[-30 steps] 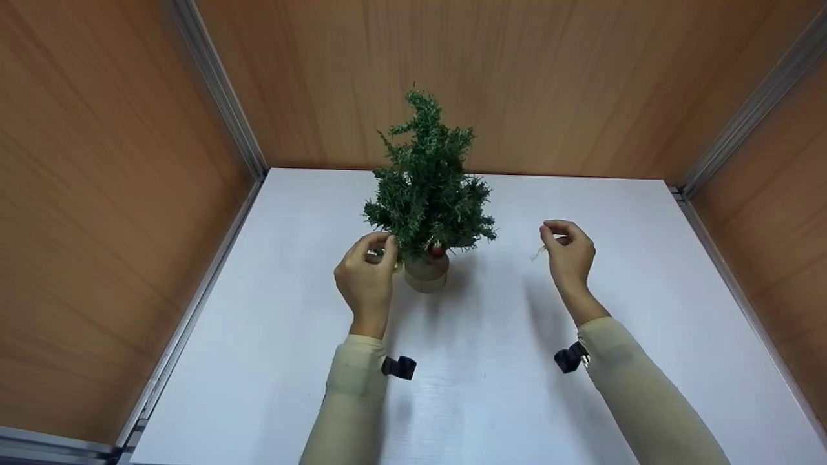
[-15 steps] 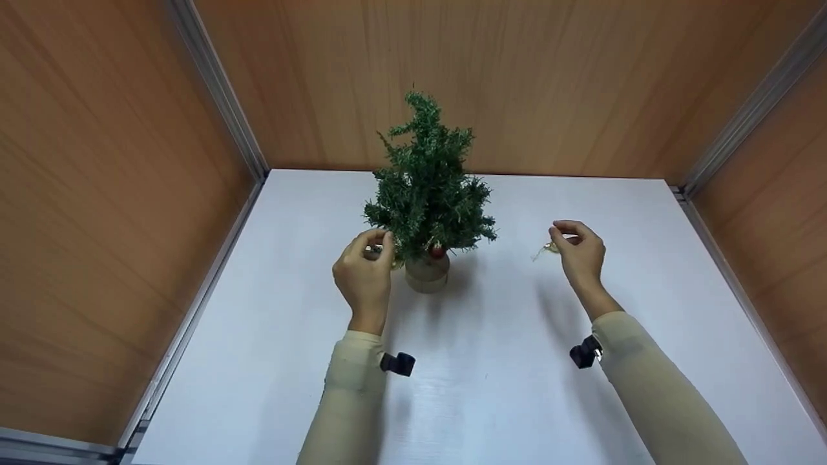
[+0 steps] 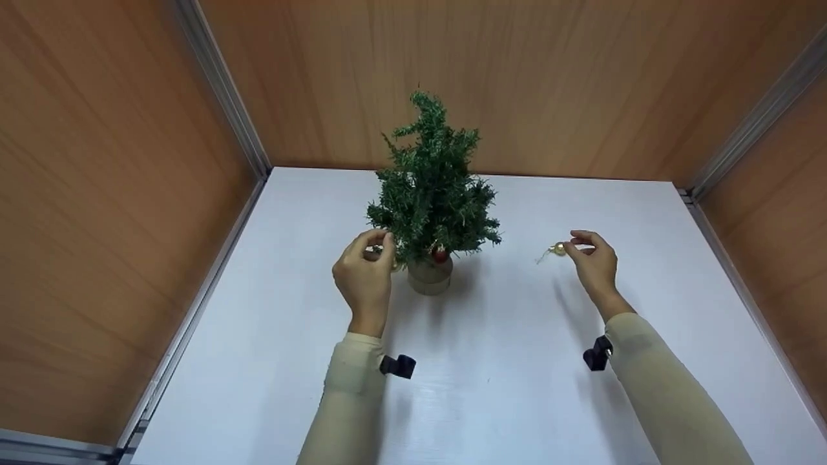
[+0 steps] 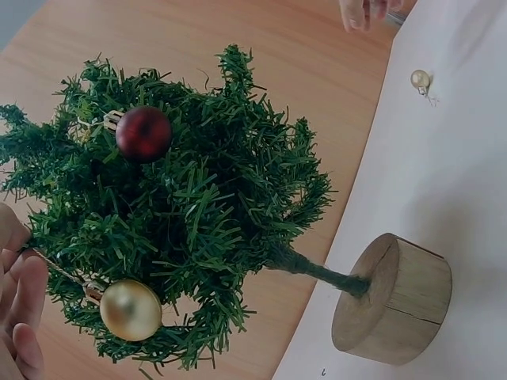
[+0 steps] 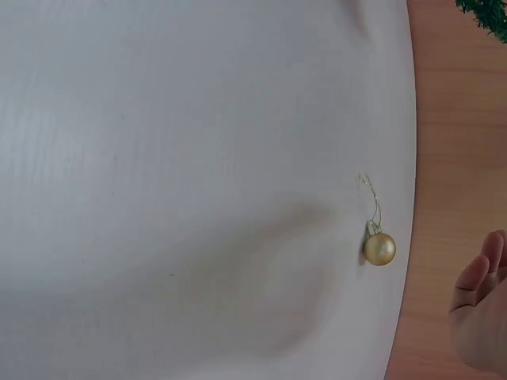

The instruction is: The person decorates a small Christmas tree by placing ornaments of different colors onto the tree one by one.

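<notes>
A small artificial Christmas tree (image 3: 436, 187) stands on a round wooden base (image 4: 392, 301). My left hand (image 3: 364, 274) is at its lower left side. In the left wrist view, thumb and fingers pinch the hanging cord of a gold bauble (image 4: 131, 310), which hangs against the branches. A dark red bauble (image 4: 143, 134) hangs on the tree. To the right, a second gold bauble (image 5: 380, 248) lies on the table with its string loop spread out. My right hand (image 3: 596, 265) is above and beside that bauble, its fingers loosely bent and holding nothing.
The white tabletop (image 3: 465, 387) is bounded by a wood-panelled back wall (image 3: 549, 84) and side panels with metal frame strips (image 3: 223, 84). The tree stands towards the back, left of the table's middle.
My right hand has moved right, and the gold bauble it covered in the head view now shows, lying in place. The left hand stays almost still at the tree.
</notes>
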Demonstrator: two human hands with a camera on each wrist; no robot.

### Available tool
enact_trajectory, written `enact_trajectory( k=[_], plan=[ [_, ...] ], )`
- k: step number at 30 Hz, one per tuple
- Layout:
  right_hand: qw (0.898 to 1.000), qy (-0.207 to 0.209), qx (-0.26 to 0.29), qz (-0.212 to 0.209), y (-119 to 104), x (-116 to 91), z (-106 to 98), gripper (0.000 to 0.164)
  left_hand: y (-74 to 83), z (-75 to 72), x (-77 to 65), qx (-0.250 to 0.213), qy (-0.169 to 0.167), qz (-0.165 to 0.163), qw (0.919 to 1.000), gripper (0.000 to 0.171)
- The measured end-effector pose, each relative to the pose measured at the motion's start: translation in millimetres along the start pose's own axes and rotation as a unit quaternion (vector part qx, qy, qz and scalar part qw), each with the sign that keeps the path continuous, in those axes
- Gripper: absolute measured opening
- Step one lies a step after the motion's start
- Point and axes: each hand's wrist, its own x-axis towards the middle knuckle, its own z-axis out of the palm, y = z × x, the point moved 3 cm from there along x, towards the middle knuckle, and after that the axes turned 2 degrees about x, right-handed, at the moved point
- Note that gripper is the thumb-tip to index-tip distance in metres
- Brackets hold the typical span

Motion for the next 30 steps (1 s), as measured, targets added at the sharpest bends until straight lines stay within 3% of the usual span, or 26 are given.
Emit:
enact_trajectory(
  k=[19,30],
  plan=[
    [0.998,-0.055,-0.029,0.005,32,52,5,0.036,10.2,4.3,-6.1,0.007,0.048,-0.024,0.9985,0.006],
    [0.989,-0.139,-0.056,0.016,47,79,13,0.049,16.1,6.6,-9.5,0.025,0.07,-0.034,0.9967,0.006]
  ],
)
